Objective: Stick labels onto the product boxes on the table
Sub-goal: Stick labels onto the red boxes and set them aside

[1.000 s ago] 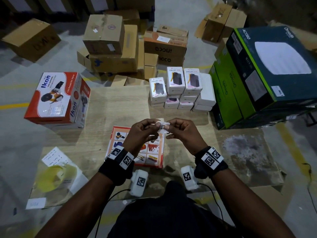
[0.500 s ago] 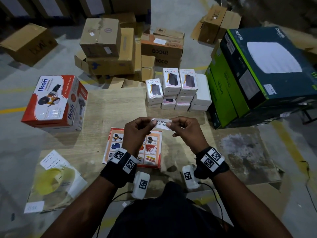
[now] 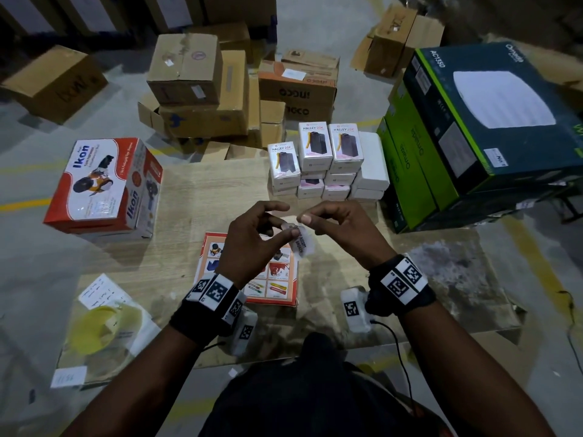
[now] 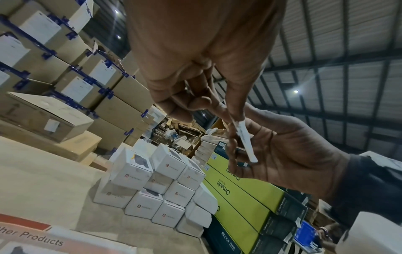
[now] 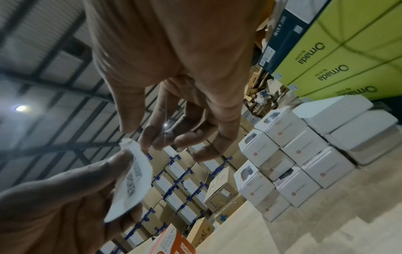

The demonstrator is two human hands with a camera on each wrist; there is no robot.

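Observation:
A white label (image 3: 302,244) with black print hangs down between my hands, above a flat orange product box (image 3: 277,285) on the wooden table (image 3: 205,197). My left hand (image 3: 252,238) pinches the label near its top; the left wrist view shows the label (image 4: 245,142) edge-on below those fingers. My right hand (image 3: 334,222) has thumb and forefinger closed at the label's top corner. In the right wrist view the label (image 5: 132,180) lies against the left thumb. White Halley boxes (image 3: 315,152) are stacked behind the hands.
A red and white Ikon box (image 3: 101,184) stands at the table's left. Green Omada boxes (image 3: 416,171) with a dark box (image 3: 492,105) on top wall off the right. A plastic bag with a yellow roll (image 3: 101,323) lies front left. Brown cartons (image 3: 195,83) crowd the floor beyond.
The label was stretched level between both hands. It now hangs downward from the left fingers, with the right thumb and forefinger up at its top corner.

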